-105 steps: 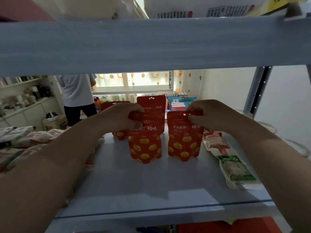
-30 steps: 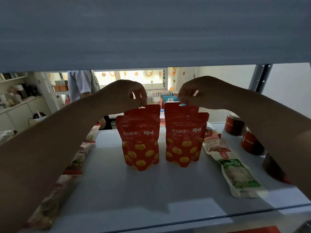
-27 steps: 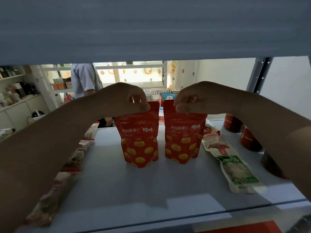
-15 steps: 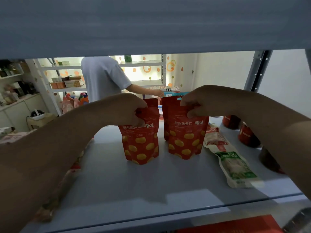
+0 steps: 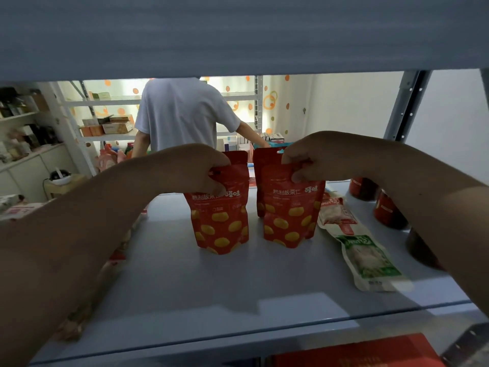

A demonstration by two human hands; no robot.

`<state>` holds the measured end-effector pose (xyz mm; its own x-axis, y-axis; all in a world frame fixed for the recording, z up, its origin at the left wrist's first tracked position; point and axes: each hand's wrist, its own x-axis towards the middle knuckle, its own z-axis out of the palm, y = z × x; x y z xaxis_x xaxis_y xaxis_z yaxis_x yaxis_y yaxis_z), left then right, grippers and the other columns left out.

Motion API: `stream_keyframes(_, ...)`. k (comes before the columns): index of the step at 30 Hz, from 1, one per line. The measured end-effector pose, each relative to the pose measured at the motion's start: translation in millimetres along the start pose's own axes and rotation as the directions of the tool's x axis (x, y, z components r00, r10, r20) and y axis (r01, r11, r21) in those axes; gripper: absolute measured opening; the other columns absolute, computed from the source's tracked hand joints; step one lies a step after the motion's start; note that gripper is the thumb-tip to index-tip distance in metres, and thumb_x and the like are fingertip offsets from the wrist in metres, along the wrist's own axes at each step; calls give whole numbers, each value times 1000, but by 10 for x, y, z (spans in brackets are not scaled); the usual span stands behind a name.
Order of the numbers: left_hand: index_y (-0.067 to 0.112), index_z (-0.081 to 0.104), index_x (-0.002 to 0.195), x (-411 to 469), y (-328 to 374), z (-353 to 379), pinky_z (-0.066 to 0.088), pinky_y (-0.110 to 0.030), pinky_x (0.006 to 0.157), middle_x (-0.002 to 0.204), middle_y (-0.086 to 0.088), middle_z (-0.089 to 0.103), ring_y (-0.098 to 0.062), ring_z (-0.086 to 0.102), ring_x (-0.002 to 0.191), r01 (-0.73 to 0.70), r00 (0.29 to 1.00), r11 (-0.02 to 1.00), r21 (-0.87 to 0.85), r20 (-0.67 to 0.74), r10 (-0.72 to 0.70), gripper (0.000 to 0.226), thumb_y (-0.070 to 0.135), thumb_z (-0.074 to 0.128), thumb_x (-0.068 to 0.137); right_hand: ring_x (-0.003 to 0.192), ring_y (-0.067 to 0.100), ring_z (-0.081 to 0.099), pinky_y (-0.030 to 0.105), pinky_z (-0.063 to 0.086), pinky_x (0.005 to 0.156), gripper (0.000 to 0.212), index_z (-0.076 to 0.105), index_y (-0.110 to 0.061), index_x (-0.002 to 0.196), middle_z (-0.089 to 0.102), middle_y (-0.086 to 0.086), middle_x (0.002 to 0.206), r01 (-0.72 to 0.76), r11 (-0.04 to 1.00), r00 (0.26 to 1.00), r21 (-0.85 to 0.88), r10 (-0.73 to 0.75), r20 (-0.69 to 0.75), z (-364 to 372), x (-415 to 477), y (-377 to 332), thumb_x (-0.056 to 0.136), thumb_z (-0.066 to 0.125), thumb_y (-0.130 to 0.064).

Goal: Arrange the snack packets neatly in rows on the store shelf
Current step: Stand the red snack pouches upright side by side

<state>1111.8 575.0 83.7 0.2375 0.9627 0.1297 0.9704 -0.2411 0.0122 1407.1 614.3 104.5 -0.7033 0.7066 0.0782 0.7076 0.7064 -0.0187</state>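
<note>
Left hand: fingers and thumb pinch the top edge of the left pouch. Right hand: the same pinch on the top edge of the right pouch. Neither hand has let go.

Both red pouches stand upright near the middle of the shelf, fronts to the camera, side by side with a narrow gap between them. The left one sits slightly nearer the front edge, so the pair is not quite level. A further red top shows behind the left pouch and another behind the right; these look like pouches already placed, two rows running front to back, though their lower parts are hidden.

Progress, as judged: the red pouches are largely set; what remains for them is squaring the front pair and releasing it.

Outstanding: a white-and-red packet and a white-and-green packet lie flat just right of the right pouch, end to end and slanted; not in any upright row. More packets lie at the shelf's left edge, mostly hidden by the left forearm and too blurred to assess. Dark jars stand along the right side.

Overall the task appears to be roughly midway.
</note>
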Motion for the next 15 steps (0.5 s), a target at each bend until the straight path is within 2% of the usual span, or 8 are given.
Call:
stream_keyframes(1,44,55,123,10,-17,17,55,-31,84,116,17,64,0,60,93,9,1000,1000,26,4,-9,41,60,61,85,84,6,60,20,41,67,14,61,-35,105,66,-11,102,10,1000,1000,29,-11,20,-10,-32,-26,91,66,-35)
stream_keyframes(3,40,55,126,16,-31,48,55,-24,76,117,13,66,-1,62,89,14,1000,1000,-23,20,-13,45,59,60,86,84,5,61,18,40,62,15,56,-39,101,66,-12,102,15,998,999,62,-17,32,-38,-97,-85,93,65,-30)
stream_keyframes(5,37,55,129,-5,23,13,51,-17,68,118,11,67,-1,63,86,26,999,998,-51,35,-25,49,58,58,85,88,8,63,19,45,66,15,57,-37,105,67,-9,106,-4,998,1000,64,3,24,-50,-157,-137,93,64,-32)
stream_keyframes(7,32,54,132,-120,172,-56,49,-16,69,119,11,64,-3,61,88,23,998,999,-47,56,-20,49,53,58,88,92,9,63,19,48,72,25,60,-34,119,67,-8,113,-29,998,999,58,31,-29,-21,-206,-182,94,62,-35)
stream_keyframes(9,27,52,136,-315,323,-103,50,-24,78,123,7,62,-10,58,98,-8,998,1000,18,-63,9,49,49,55,93,101,11,62,24,49,79,40,54,-33,134,63,-6,125,-49,999,982,12,50,-182,49,-283,-246,95,58,-40)
stream_keyframes(12,29,31,150,-720,479,-35,41,-51,105,150,-1,44,-24,44,134,34,930,978,205,-366,45,68,65,37,92,130,20,47,37,44,100,50,45,-31,144,47,-3,147,-9,999,911,-49,-12,-412,237,-445,-486,96,51,-43)
stream_keyframes(13,29,23,154,-856,502,24,33,-55,112,157,-1,34,-26,33,143,56,917,976,211,-398,33,75,68,31,91,138,20,40,39,39,107,53,43,-30,145,42,-3,152,21,999,888,-34,-34,-459,303,-488,-600,95,50,-43)
stream_keyframes(15,28,15,157,-1101,548,187,21,-50,118,162,0,21,-26,17,149,75,914,979,189,-407,8,78,67,27,91,148,17,23,35,22,115,59,37,-30,149,32,-5,158,63,998,871,16,-47,-489,458,-528,-795,93,45,-45)
